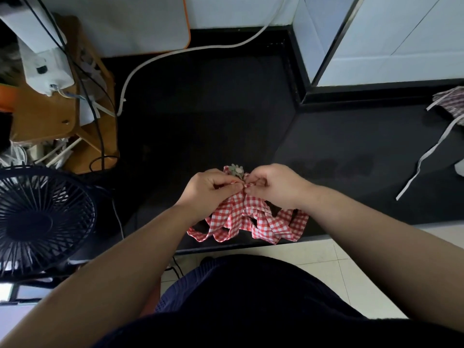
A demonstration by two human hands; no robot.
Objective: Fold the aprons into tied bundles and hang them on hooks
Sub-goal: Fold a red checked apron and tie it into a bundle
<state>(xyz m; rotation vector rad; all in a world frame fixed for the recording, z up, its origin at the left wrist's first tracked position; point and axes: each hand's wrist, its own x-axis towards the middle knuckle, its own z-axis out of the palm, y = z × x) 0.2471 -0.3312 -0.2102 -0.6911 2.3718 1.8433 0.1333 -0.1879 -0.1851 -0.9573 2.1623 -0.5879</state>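
A red and white checked apron (pixel 232 209) lies bunched on the black counter (pixel 200 109) near its front edge. Its checked straps (pixel 266 228) loop loosely toward me. My left hand (pixel 211 187) and my right hand (pixel 273 184) meet over the top of the bundle, and both pinch the checked cloth between thumb and curled fingers. A small pale flowered patch (pixel 236 170) of the apron shows just beyond my fingers. A second apron (pixel 452 101) with a long white strap (pixel 424 156) lies at the counter's far right edge, partly out of view.
A black fan (pixel 42 219) stands at the left. Behind it is a wooden stand (pixel 50 116) with a white device (pixel 42 59) and cables. A white hose (pixel 175 52) curves across the counter's back. White tiled walls (pixel 376 46) rise at the back right. Pale floor tiles (pixel 351 259) lie below.
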